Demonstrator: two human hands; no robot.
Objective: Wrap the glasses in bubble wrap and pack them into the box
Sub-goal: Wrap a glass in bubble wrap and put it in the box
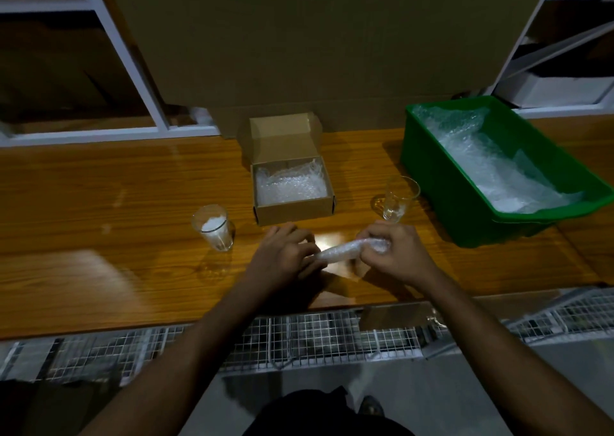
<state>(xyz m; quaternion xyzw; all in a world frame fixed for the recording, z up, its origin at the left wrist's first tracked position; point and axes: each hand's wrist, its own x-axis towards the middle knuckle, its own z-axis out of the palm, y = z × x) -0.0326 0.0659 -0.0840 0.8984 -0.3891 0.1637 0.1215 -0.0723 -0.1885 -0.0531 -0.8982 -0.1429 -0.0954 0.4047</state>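
Glossy wood-grain table (133, 183); matt brown cardboard box (292, 208); shiny green plastic bin (442, 183); 2 clear glasses (214, 228); wire-mesh metal rack (299, 339).

No readable text, label or number anywhere — the cardboard box (292, 199) and green bin (442, 183) are unmarked.

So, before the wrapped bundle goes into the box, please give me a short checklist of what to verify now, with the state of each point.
1. Box open, lid flap up: ok.
2. Box floor padded with bubble wrap: ok.
3. Bundle held at both ends, left hand and right hand: ok.
4. Bundle ends tucked closed: cannot tell, the hands cover them.
5. Way to the box free; tumbler stands left, mug right: ok.
6. More wrap in the green bin: ok.
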